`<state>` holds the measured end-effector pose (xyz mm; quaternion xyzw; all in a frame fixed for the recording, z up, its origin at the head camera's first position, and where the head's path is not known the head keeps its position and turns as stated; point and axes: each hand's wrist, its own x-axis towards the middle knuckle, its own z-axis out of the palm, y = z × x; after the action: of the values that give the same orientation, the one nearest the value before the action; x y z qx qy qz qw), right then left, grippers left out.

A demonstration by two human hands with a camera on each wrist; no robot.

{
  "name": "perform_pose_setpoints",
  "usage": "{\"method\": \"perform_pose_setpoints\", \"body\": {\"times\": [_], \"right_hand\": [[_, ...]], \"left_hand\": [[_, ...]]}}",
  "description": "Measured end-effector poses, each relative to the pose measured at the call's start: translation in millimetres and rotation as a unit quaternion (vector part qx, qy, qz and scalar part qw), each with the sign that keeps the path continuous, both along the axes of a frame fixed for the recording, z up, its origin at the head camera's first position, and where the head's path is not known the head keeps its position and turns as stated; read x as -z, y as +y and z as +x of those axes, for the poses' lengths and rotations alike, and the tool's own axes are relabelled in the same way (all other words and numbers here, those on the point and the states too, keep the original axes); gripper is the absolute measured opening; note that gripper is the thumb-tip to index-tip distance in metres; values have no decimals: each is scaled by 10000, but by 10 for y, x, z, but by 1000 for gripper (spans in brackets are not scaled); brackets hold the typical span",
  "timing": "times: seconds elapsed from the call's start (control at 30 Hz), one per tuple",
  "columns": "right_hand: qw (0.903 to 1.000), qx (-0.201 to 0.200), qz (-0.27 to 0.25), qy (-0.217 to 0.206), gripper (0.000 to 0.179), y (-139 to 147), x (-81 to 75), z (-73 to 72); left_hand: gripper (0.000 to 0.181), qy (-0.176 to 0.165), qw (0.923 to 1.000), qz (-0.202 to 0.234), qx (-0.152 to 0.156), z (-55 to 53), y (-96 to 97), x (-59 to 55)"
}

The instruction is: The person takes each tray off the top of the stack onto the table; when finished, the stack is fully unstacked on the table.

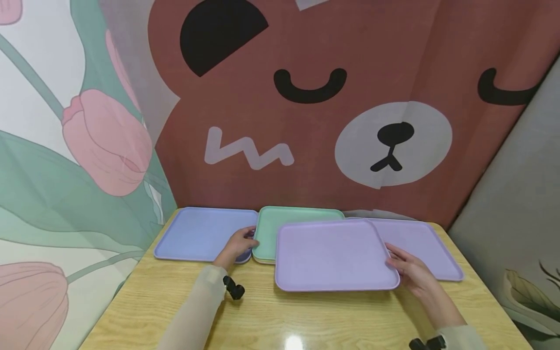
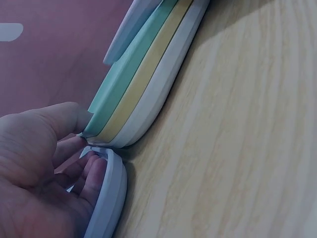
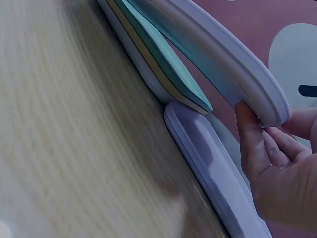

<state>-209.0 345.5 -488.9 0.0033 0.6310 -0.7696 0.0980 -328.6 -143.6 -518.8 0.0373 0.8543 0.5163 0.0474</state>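
Note:
My right hand (image 1: 413,272) pinches the right edge of a lilac tray (image 1: 332,257), thumb on one face and fingers on the other. This tray is tilted, its left end low over the green tray (image 1: 302,213) and its right end raised off the table. At the left, my left hand (image 1: 239,243) has thumb and index finger at the green tray's left corner. In the left wrist view its other fingers (image 2: 94,181) curl loosely inside the rim of the blue tray (image 2: 119,183). Under the green tray lie a yellow tray (image 2: 136,94) and a whitish tray (image 2: 168,74).
The blue tray (image 1: 192,233) lies at the left on the wooden table (image 1: 280,321). A second lilac tray (image 1: 415,243) lies at the right, partly covered by the held one. Behind stands a brown bear-print curtain (image 1: 245,189); tulip-print fabric (image 1: 52,204) hangs at the left.

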Motion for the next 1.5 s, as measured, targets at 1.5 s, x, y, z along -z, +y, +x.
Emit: {"method": "perform_pose_setpoints", "body": {"times": [1.5], "right_hand": [[9826,-432,858,-1590,34,948,53,759]], "left_hand": [[63,-313,9994,113,70,36,-37,-19]]}}
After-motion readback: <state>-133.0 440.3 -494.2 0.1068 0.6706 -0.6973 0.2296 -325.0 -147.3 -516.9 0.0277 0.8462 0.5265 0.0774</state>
